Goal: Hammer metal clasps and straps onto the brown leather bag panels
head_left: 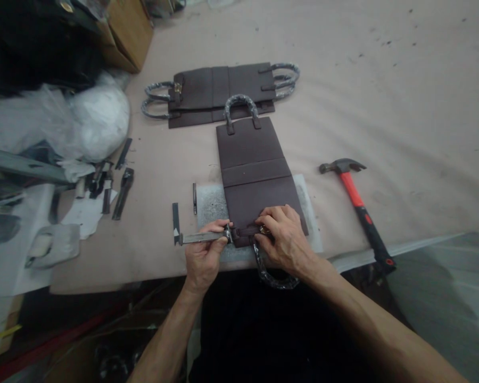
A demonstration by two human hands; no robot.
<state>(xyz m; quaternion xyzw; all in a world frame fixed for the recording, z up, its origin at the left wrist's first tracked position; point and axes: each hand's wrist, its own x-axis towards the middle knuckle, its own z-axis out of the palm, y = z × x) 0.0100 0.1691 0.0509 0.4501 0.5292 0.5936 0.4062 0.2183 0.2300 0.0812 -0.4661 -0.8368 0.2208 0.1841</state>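
Head view: a metal tool [199, 238] is being pinched between the thumb and fingers of the left hand [201, 258]. It is being held roughly level, its right end being kept right at the near left corner of a brown panel [255, 165]. The panel is being steadied by the right hand [285, 239], whose fingers are being kept bent over its near edge, the thumb below them. A gold clasp [264, 230] is being partly covered by these fingers; whether it is being pinched cannot be told. Beside it, a strap [245, 232] is being left exposed between the two hands.

The near part of the panel is being supported by a pale slab [211, 205] on the table [383, 117]. A wrapped handle [277, 282] is being overhung past the table's near edge, while another handle [241, 101] is being overlapped onto a stack of similar panels [223, 88] behind.

To the right, a hammer [353, 191] is being left with its head pointed away from the person. To the left, a dark strip [175, 221] and a thin rod [195, 198] are being kept near the left hand. Farther left, more tools [123, 194] are being seen beside a plastic bag [104, 117], with a box [131, 34] being placed behind.
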